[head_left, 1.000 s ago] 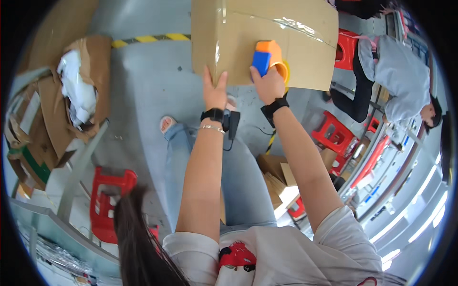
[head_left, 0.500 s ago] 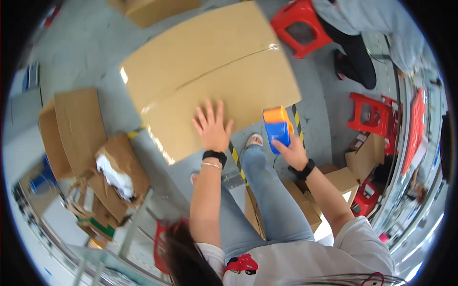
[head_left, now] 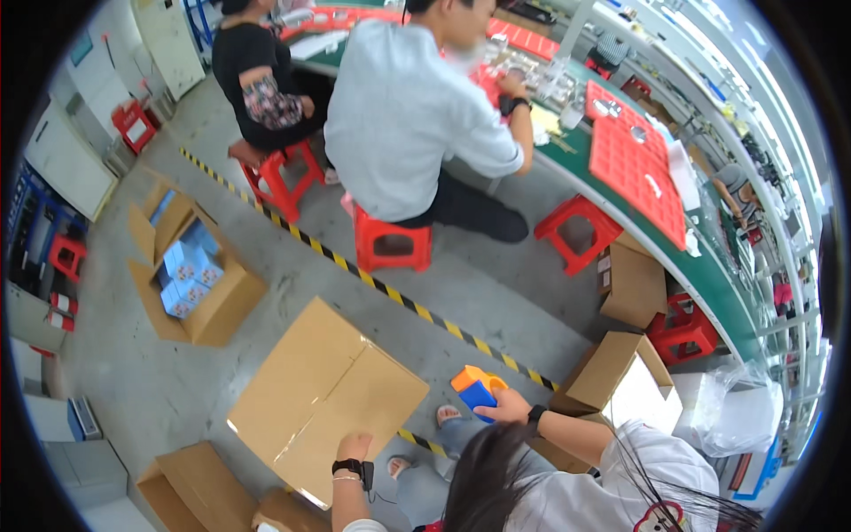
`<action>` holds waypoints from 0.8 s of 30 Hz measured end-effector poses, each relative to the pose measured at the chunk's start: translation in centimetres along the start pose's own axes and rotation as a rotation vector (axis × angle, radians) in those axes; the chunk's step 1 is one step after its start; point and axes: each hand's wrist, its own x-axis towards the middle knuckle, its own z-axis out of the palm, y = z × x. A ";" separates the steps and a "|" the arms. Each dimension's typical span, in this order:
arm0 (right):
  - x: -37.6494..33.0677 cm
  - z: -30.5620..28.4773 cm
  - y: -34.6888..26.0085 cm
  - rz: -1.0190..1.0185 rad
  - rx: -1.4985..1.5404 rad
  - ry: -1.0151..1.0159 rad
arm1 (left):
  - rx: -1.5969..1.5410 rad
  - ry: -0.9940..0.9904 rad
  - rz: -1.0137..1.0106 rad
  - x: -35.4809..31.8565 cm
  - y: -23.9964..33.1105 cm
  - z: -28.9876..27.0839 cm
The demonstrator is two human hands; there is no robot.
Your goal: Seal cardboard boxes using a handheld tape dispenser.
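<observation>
A large closed cardboard box (head_left: 292, 381) stands on the floor before me, with a seam across its top and clear tape shining along its edge. My left hand (head_left: 355, 447) is at the near part of the box top. Its fingers look curled in, with nothing visible in them. My right hand (head_left: 503, 406) grips a blue and orange tape dispenser (head_left: 477, 387), held to the right of the box and apart from it. Dark bands circle both wrists.
An open carton of blue boxes (head_left: 191, 275) stands at left. Yellow-black floor tape (head_left: 381, 288) runs diagonally past my box. Two people sit on red stools (head_left: 393, 244) at a green-topped bench (head_left: 567, 168). Another open carton (head_left: 612, 377) stands at my right, and an empty one (head_left: 199, 488) lower left.
My view has swung up and outward, bringing the bench and seated people in. My left hand has gone from spread flat on the box to curled. The tape dispenser stays in my right hand.
</observation>
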 end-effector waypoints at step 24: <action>-13.4 7.1 1.8 0.097 0.580 0.460 | -1.162 -0.024 2.082 -35.4 27.9 -21.2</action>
